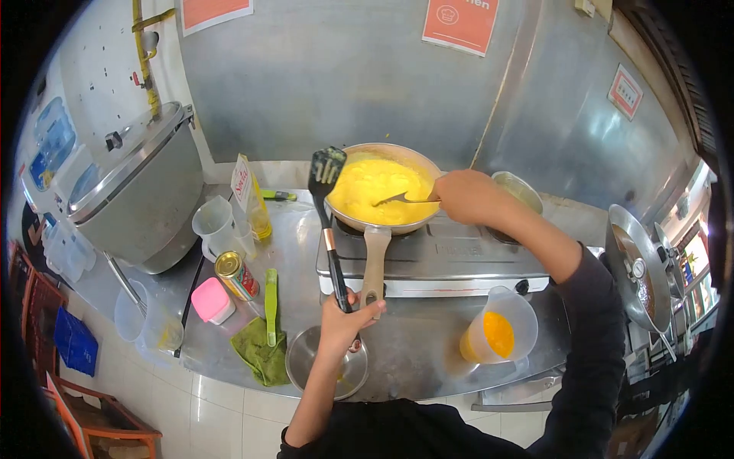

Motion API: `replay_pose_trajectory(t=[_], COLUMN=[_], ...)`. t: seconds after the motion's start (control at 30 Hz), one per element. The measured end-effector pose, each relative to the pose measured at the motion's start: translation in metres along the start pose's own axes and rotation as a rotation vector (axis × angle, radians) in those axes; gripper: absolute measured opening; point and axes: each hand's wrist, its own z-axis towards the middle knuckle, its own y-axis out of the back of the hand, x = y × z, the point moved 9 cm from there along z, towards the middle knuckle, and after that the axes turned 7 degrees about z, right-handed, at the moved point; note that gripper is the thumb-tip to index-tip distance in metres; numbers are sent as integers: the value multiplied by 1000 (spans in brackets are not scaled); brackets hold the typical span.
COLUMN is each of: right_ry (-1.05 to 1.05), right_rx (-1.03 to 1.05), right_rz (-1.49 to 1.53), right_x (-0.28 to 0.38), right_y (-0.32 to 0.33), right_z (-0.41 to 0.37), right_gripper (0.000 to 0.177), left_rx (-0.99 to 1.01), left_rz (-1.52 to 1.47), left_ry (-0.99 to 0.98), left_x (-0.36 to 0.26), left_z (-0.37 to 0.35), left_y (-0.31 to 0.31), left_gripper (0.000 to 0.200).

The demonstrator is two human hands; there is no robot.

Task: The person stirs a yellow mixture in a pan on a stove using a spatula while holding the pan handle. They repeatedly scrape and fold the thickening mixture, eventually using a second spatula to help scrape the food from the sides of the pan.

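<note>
A frying pan (437,170) with yellow egg mixture (375,183) in it stands on the stove. My right hand (465,197) is closed around a thin metal utensil (417,200), spoon or fork, whose tip is in the egg; its exact shape is partly hidden. My left hand (344,321) grips the black slotted turner (327,172), held upright with egg bits on its head, left of the pan. The thumb of that hand also touches the end of the pan's beige handle (376,260). Below my left hand sits a metal bowl (303,366).
On the steel stove (459,264), a small pot (520,191) stands at right. A plastic jug (520,325) with orange liquid is in front. Left are a can (235,275), pink-lidded tub (212,301), green cloth (260,352), clear jug (216,218), oil pouch (251,199) and large cooker (141,199).
</note>
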Motion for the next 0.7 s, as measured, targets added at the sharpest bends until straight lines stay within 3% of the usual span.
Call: replay_pose_trajectory(t=[0.1,0.17,0.6,0.7], right_ry=[-26,34,-5,-51], right_rx=[64,-61,16,-148], right_rz=[-10,-12,-110,47], right_x=[0,7,27,26], right_y=[-13,-10,-24,-38], right_z=[25,37,103,94], right_gripper=[29,16,13,17], left_rx=[1,5,15,18], left_rz=[-27,-56,44,20], left_ry=[8,-10,-49,-67], left_x=[5,5,6,6], left_z=[0,1,2,3], left_y=[0,-1,2,2], left_gripper=[37,35,37,37])
